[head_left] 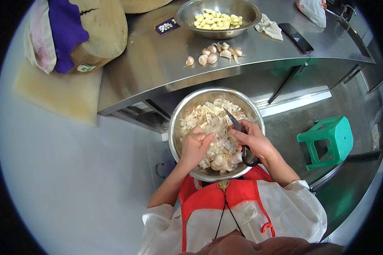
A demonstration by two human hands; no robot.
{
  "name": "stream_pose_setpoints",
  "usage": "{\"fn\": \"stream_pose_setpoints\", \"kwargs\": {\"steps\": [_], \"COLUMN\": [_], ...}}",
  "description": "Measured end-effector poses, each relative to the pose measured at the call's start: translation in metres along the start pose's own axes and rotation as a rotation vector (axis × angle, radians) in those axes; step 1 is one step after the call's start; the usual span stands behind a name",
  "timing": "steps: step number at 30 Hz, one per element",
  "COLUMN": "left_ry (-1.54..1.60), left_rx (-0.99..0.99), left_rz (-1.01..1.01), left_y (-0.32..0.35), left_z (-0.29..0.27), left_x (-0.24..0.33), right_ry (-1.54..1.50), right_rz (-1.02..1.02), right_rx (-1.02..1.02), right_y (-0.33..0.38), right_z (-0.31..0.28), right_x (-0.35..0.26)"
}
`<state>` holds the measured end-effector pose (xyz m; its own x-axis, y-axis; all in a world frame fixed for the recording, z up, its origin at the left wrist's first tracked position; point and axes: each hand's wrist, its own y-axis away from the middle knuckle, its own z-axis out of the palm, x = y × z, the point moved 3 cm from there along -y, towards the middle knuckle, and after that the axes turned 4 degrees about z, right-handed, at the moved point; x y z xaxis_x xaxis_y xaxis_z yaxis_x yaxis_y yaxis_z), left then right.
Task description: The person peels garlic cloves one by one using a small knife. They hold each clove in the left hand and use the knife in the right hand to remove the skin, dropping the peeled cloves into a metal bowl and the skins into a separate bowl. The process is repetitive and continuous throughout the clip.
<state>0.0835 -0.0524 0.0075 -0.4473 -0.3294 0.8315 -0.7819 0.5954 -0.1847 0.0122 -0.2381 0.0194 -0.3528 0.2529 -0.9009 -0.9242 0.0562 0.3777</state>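
Note:
A wide steel bowl (173,135) rests at my lap, heaped with papery garlic skins (215,117). Whole garlic bulbs (221,162) lie among the skins on its near side. My right hand (254,138) is closed around a pair of scissors (231,116), dark blades pointing up and left over the bowl, black handle loops below the palm. Over the left part of the bowl, my left hand (195,146) has its fingers curled in and thumb pressed toward them. Whatever may be between those fingers is hidden.
Unpeeled cloves (212,54) lie on the steel counter (153,63). Behind them stands a steel basin (184,18) of peeled garlic, beside a white cloth (269,27) and a phone (295,37). A green stool (331,140) is at right; a thick wooden block (102,36) stands at far left.

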Motion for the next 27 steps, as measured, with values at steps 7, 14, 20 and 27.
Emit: {"fn": "stream_pose_setpoints", "kwargs": {"steps": [7,14,20,27], "left_ry": [-0.187,-0.266,-0.456,-0.578], "left_rx": [-0.173,0.318,0.505,0.314], "left_rz": [-0.185,0.295,0.348,0.256], "left_y": [-0.014,-0.062,-0.135,-0.197], "left_z": [-0.019,-0.056,-0.088,-0.081], "left_x": [0.027,0.036,0.042,0.021], "right_ry": [-0.180,-0.156,-0.146,-0.234], "right_rz": [-0.011,-0.013,0.061,0.092], "right_rx": [-0.099,-0.133,-0.098,-0.082], "right_y": [-0.001,0.001,0.009,0.017], "right_z": [-0.004,-0.003,-0.004,-0.002], "right_x": [0.005,0.016,0.020,0.026]}}
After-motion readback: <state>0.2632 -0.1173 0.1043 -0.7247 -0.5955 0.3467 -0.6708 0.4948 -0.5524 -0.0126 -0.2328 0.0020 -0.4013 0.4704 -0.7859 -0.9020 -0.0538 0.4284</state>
